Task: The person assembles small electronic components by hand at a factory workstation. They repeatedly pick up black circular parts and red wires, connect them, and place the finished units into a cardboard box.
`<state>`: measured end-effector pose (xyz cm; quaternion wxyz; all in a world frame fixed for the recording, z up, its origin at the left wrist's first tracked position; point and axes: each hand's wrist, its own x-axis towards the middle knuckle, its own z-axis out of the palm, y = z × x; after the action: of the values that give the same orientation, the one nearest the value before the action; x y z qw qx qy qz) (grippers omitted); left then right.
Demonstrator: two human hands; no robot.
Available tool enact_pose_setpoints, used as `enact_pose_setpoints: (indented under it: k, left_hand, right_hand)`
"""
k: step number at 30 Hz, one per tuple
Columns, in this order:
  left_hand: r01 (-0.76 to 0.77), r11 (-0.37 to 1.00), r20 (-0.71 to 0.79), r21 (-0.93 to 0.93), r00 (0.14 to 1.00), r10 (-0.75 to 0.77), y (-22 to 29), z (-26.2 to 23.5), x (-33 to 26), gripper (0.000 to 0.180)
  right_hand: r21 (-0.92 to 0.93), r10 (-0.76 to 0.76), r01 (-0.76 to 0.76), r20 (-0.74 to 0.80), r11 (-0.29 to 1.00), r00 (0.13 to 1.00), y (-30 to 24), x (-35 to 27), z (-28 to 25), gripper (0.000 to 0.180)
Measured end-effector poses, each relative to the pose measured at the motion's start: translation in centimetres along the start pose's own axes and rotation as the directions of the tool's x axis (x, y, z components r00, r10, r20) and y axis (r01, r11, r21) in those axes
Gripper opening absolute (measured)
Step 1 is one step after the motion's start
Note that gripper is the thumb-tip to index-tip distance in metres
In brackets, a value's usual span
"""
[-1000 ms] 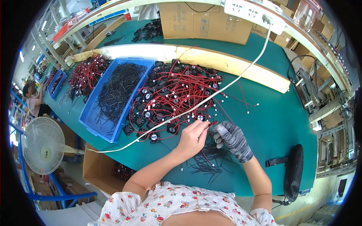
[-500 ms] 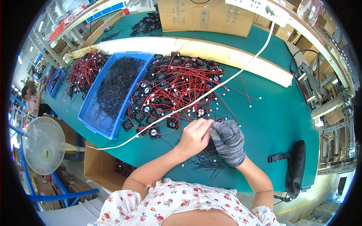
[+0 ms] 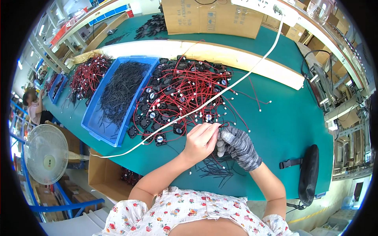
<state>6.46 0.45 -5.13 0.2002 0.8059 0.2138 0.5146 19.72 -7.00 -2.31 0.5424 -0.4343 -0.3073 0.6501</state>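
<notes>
Near the bench's [image 3: 285, 126] front edge, left hand [image 3: 200, 143], bare, fingertips pinched on thin dark wire [image 3: 225, 124]; right hand [image 3: 238, 147], grey-gloved, curled closed on the same wire, exact grip partly hidden. Wire sits between both hands, above the bench. Red lead with white plug hangs below them. Under and just behind the hands, loose black strips [image 3: 216, 172], partly covered by them. Right front corner: black pouch [image 3: 309, 175], strap toward the hands. Below left front edge: open carton [image 3: 104, 175], more red-wired parts inside; floor fan [image 3: 45, 155] farther left.

Beyond the hands, mid-bench: heap of small black fans [image 3: 159, 139], red leads tangled on top. White cable [image 3: 189, 117] slants across in front of the heap, from socket strip [image 3: 262, 7] down past the left edge; in the way of part of it. Left of heap, blue tray [image 3: 92, 122] of black strips; then second red-wired heap [image 3: 88, 76]. Pale rail [image 3: 244, 59] behind; big box [image 3: 212, 19] toward far edge. Far left end: co-worker [image 3: 35, 108].
</notes>
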Motion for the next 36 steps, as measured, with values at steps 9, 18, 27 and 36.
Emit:
enact_pose_setpoints:
  k: [9,18,27,36]
  left_hand:
    - [0.287,0.895,0.091,-0.341,0.958,-0.272,1.4,0.1,-0.2,0.014]
    - [0.107,0.977,-0.028,-0.183,0.993,-0.114,1.0,-0.4,0.3,0.019]
    - [-0.142,0.989,-0.006,-0.048,0.99,0.142,-0.1,-1.0,0.8,0.022]
    - [-0.232,0.971,0.01,-0.064,0.972,0.233,-0.3,-1.2,1.1,0.023]
  right_hand:
    - [-0.661,-0.477,0.407,0.083,0.63,0.875,1.7,0.7,-1.9,0.018]
    - [0.199,0.172,-0.191,0.111,0.961,0.979,0.1,0.6,-1.0,0.03]
    - [0.326,0.173,-0.243,0.23,0.914,0.958,0.1,0.2,-0.8,0.031]
    - [0.434,0.109,-0.198,0.222,0.879,0.969,1.9,-0.5,0.0,0.033]
